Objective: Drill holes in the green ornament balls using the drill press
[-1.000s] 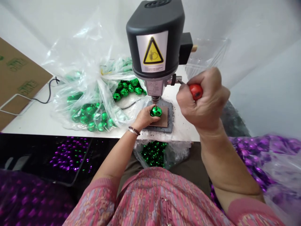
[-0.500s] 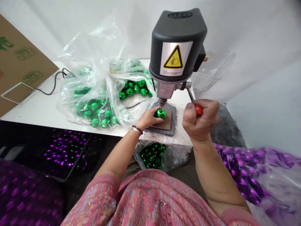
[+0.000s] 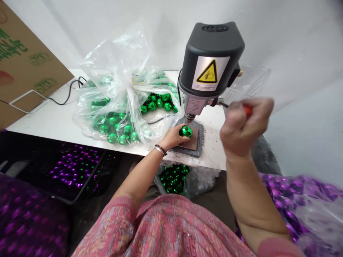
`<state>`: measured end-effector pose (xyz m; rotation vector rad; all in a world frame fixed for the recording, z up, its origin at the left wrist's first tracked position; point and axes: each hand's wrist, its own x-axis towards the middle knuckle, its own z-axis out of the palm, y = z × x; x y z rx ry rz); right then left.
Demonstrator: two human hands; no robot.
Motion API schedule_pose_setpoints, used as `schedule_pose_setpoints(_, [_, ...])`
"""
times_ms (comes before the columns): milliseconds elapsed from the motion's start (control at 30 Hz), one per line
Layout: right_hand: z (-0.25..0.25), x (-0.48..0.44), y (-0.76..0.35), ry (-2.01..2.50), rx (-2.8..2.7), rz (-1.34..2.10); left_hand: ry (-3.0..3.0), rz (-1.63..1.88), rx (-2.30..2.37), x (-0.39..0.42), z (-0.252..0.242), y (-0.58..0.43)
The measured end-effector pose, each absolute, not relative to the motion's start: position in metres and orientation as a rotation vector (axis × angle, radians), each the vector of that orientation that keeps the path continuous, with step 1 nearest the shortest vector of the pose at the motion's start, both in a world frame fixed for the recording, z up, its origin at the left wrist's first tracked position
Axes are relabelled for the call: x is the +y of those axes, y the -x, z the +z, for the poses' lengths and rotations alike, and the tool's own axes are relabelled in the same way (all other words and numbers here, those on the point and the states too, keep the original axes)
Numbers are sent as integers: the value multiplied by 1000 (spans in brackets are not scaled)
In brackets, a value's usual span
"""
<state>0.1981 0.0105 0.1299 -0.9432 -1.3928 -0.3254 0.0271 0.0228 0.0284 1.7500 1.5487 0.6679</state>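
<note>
My left hand point(image 3: 174, 137) pinches a shiny green faceted ball point(image 3: 185, 131) on a brown board point(image 3: 191, 142), directly under the chuck point(image 3: 190, 117) of a small drill press point(image 3: 211, 60). The board rests on the machine's grey base point(image 3: 200, 142). To the right, my right hand point(image 3: 245, 125), blurred by motion, is closed around the red knob point(image 3: 248, 110) of the press's feed lever. A thin drill bit shows between the chuck and the ball; I cannot tell whether it touches the ball.
A clear plastic bag point(image 3: 120, 85) of green balls lies on the white table point(image 3: 43, 123). Below the table edge hangs another bag with green balls point(image 3: 174, 178). Purple balls fill a black bin point(image 3: 75, 166) at left and a bag point(image 3: 302, 200) at right. A cardboard box point(image 3: 29, 67) stands left.
My right hand has raised the red knob up and to the right. My left hand still holds the green ball on the board. The view has shifted slightly.
</note>
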Motion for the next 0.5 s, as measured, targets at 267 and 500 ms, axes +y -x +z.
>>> schedule_pose_setpoints(267, [170,22,-200,1140,-1374,-132,-1985,479,1245,-30,36,2])
schedule_pose_setpoints(500, [164,24,-199,1126,-1351,-164,-1875,318,1217,-64,37,19])
